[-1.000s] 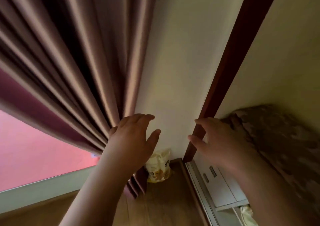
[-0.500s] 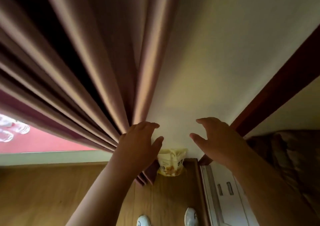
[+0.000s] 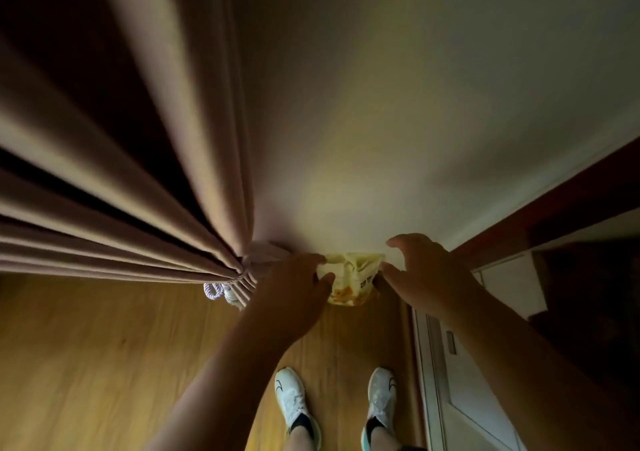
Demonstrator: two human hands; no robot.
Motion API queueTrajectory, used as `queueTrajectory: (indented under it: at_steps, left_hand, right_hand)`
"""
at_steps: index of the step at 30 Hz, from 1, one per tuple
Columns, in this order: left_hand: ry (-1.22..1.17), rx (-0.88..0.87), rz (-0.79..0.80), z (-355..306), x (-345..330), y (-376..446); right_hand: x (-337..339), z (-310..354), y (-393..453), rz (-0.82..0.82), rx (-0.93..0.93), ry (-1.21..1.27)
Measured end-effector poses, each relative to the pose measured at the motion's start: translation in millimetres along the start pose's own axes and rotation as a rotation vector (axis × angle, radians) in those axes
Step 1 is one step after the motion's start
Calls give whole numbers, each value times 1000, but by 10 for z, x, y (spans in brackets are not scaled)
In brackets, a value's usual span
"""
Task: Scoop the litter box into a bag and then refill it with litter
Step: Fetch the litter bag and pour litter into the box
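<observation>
Lower centre of frame: left hand [image 3: 298, 288] and right hand [image 3: 420, 277], fingers spread and gripping nothing, flank the yellow litter bag [image 3: 349, 279] against the wall [image 3: 381, 139], probably to lift it.

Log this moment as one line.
phase: reaching | left hand: open beside litter bag | right hand: open beside it | bag on floor

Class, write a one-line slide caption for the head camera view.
Both hands, left and right, reach for a yellow bag on the wooden floor beside a curtain.
</observation>
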State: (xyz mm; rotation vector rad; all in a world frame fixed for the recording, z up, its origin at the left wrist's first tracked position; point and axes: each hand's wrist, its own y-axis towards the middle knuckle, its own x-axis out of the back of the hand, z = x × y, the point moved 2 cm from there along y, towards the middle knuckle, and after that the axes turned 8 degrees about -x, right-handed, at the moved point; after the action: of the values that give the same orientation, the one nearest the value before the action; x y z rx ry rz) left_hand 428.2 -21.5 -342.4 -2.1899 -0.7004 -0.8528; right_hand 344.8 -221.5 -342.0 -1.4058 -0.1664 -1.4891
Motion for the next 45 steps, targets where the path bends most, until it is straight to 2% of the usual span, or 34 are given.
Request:
queueTrajectory:
  at_steps: [4,9,13,17,23,28,32,36,41,45]
  left_hand:
    - [-10,47,91,471,-534,448]
    - [52,96,108,975,-1084,838]
    - [7,166,123,1316,-1426,1102]
    - [3,232,192,1641,-1747,1399]
    - [58,228,136,2068,-2116,1742]
    - [23,189,145,2261,-2325,1851]
    - [-58,216,163,2319,-2410,1824]
    - [-24,183,263,2277,-2375,1651]
    - [32,81,221,1975,-2113,1347]
    - [-7,-53,74,1530,-1734,975]
  right_hand:
    - [-706,-179,503,106,-51,36]
    - [-1620,-407,1056,220,-114,76]
    - [-2263,-480,1462,289,-121,107]
    - [-2740,-540,1904,272,-141,141]
    - [-3208,-560,2637,219,-162,209]
    - [-3403,-596,2939,277,-261,242]
    - [-3495,-593,2785,422,-255,-35]
    - [-3379,-598,2381,425,-224,-219]
    - [-2802,-446,1903,368,-233,-23]
    - [-1941,-249,1346,230,-162,20]
